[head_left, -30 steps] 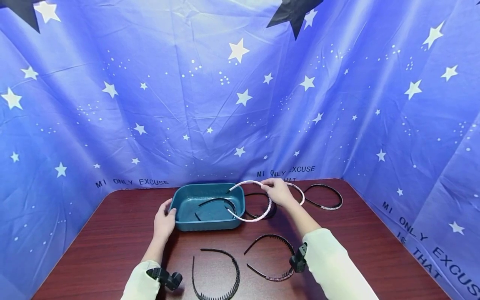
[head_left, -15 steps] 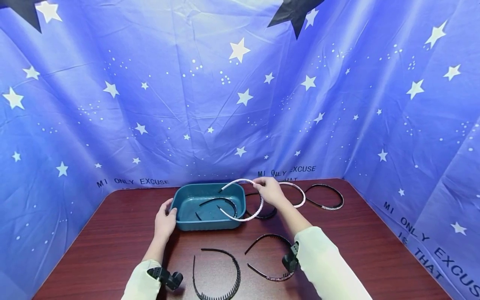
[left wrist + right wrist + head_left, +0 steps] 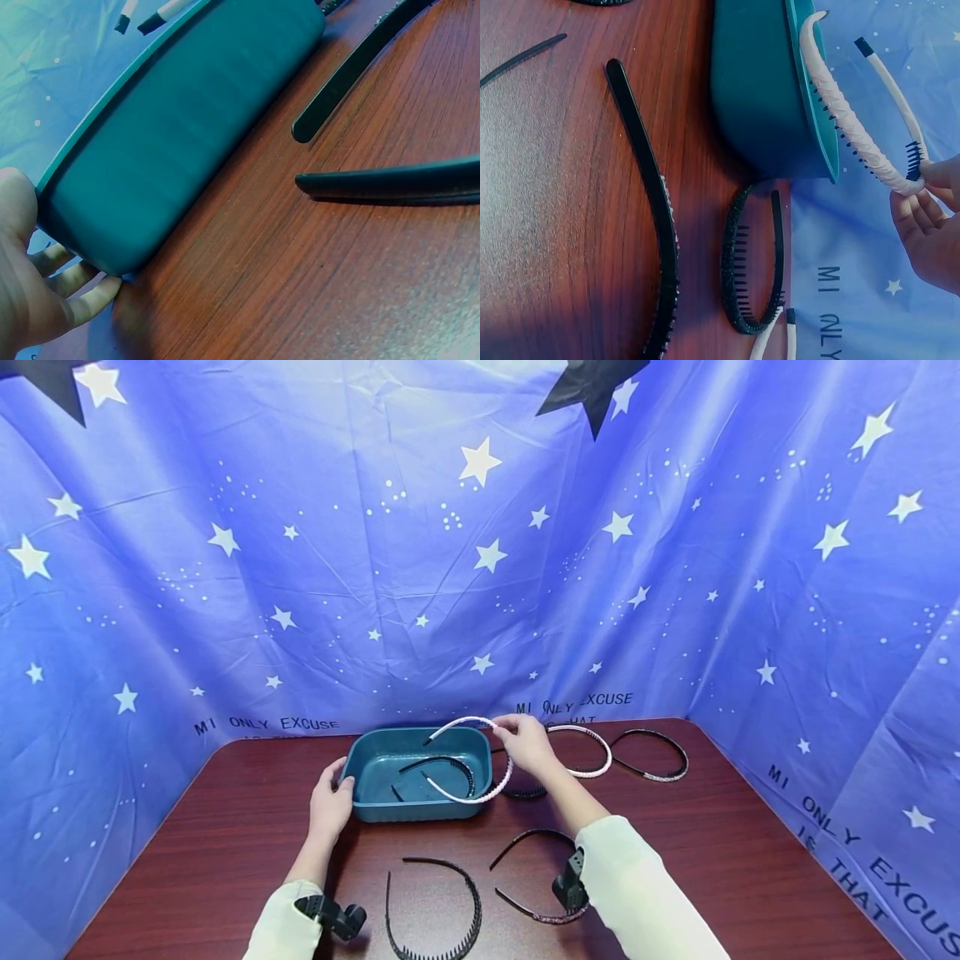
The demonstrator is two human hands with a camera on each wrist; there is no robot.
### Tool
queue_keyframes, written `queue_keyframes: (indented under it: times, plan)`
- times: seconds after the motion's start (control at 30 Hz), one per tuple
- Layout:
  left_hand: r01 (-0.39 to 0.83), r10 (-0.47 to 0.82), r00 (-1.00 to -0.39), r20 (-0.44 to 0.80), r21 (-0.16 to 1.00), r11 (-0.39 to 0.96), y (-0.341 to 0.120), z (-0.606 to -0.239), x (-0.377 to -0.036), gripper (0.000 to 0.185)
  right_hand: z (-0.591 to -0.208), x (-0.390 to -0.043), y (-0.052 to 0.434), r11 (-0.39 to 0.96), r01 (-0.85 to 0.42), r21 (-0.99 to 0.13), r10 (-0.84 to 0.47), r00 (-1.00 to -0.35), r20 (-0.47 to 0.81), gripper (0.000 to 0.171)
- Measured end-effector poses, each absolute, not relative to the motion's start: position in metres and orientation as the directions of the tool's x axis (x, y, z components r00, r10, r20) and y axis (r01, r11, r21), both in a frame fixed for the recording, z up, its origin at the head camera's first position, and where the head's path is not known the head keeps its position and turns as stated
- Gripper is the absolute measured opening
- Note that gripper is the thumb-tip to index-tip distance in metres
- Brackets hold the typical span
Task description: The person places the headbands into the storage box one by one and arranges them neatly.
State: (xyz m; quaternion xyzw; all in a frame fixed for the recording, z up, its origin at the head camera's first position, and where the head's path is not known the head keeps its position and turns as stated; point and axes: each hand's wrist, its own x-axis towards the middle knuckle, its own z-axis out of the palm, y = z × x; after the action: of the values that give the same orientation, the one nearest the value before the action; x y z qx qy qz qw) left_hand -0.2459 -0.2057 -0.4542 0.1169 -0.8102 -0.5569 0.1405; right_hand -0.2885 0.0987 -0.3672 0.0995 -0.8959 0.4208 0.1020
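My right hand [image 3: 525, 745] pinches a pale pink, wrapped headband [image 3: 843, 112] with dark comb teeth. The headband's two dark-tipped ends point left over the teal plastic bin [image 3: 416, 812], and its curve overlaps the bin's right rim. At the bin's left end my left hand [image 3: 330, 797] grips the wall, thumb near the rim and fingers round the lower corner. One black toothed headband [image 3: 470, 777] lies inside the bin. Just right of the bin, a glittery black headband [image 3: 729, 262] is partly hidden in the head view by the held one.
Nearer on the red-brown table [image 3: 225, 843] lie a black toothed headband [image 3: 477, 910] and a black one with a sparkly band [image 3: 555, 920], the latter partly behind the right wrist camera. At the back right are another pale pink headband [image 3: 606, 752] and a black-and-silver one [image 3: 663, 777].
My right hand has moved left, carrying the pale pink headband from the bin's right edge further over the bin. The left hand and the bin stay in place.
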Motion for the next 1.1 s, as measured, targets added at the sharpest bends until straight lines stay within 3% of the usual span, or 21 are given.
queue_keyframes:
  times: [0.67, 1.1]
  plan:
    - [-0.016, -0.355, -0.928, 0.115, 0.938, 0.347, -0.205, -0.456, -0.248, 0.042, -0.367, -0.284, 0.079, 0.568, -0.334, -0.752, -0.049, -0.926, 0.374, 0.020]
    - [-0.007, -0.351, -0.928, 0.121, 0.939, 0.343, -0.205, -0.457, -0.248, 0.042, -0.378, -0.283, 0.069, 0.531, -0.331, -0.780, -0.024, -0.926, 0.377, 0.020]
